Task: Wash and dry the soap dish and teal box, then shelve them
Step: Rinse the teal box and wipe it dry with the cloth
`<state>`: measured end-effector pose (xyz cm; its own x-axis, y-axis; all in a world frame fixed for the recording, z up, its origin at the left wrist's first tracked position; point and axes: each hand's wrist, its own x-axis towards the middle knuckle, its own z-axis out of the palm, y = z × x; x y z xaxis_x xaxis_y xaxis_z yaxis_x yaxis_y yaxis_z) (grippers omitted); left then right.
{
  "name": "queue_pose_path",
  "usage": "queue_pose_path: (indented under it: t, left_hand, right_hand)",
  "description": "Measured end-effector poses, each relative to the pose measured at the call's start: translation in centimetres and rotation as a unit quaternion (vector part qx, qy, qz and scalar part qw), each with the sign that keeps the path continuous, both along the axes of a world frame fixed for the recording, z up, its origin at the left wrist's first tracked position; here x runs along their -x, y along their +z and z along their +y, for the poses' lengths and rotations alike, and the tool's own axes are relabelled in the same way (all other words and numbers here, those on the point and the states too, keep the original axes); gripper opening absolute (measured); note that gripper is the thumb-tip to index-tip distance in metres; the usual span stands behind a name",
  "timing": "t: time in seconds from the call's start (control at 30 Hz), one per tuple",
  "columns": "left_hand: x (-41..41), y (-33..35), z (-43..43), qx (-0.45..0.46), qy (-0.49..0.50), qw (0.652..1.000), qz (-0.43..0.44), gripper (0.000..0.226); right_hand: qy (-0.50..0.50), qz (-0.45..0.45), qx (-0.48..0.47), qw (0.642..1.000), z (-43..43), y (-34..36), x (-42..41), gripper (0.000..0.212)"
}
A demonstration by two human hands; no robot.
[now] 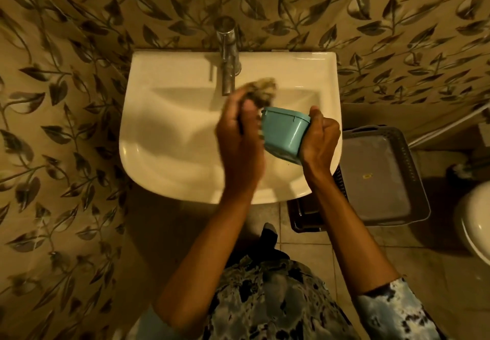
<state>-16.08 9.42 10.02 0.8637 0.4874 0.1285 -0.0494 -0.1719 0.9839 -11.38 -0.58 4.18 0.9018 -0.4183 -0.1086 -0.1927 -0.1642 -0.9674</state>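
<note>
Fingers (322,124) grip teal box (285,135) over sink (169,127); left hand (238,138) holds scrubber (261,91).

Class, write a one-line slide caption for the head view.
Right hand holds teal box over sink; left hand grips scrubber.

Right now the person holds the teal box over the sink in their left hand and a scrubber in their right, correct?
Hands are swapped. The head view shows the right hand holding the teal box over the sink, while the left hand grips the scrubber.
</note>
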Motion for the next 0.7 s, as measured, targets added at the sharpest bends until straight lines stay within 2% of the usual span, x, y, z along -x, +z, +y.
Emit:
queue_pose_path:
  t: [0.1,0.13,0.23,0.3,0.37,0.47,0.57,0.6,0.7]
  left_hand:
    - [1.1,-0.9,-3.2,-0.079,-0.155,0.985,0.004,0.028]
    - [1.3,-1.5,-3.6,-0.111,-0.175,0.978,0.008,0.030]
    - [0.4,-2.3,-2.1,-0.102,-0.126,0.984,0.069,0.031]
    - [-0.6,-2.7,-0.5,-0.073,-0.080,0.988,0.110,0.030]
    - [-0.9,-3.2,0.1,-0.030,-0.069,0.990,0.116,0.031]
    - [1.2,-3.3,-2.1,-0.023,-0.138,0.985,0.101,0.032]
    - [2.8,-3.6,-4.3,-0.100,-0.186,0.976,0.047,0.030]
    - [2.3,-3.5,-4.2,-0.094,-0.182,0.978,0.044,0.031]
    - [0.0,-2.9,-2.0,-0.041,-0.115,0.987,0.103,0.032]
  right_hand:
    - [0.058,-0.026,-0.013,0.998,1.0,0.1,1.2,0.031]
    - [0.070,-0.025,-0.013,0.997,1.0,0.0,1.6,0.030]
    - [0.022,0.004,0.006,1.000,0.7,-0.2,1.7,0.039]
    - [-0.015,0.037,-0.033,0.999,0.7,-0.2,1.6,0.043]
    - [-0.037,0.051,-0.068,0.996,0.7,-0.3,1.5,0.047]
    - [-0.031,-0.004,-0.013,0.999,0.1,-0.5,1.8,0.046]
    - [0.041,-0.078,0.022,0.996,-0.5,-0.6,2.7,0.037]
    - [0.041,-0.077,0.018,0.996,-0.4,-0.6,2.7,0.036]
    - [-0.021,0.024,-0.046,0.998,-0.2,-0.1,1.7,0.042]
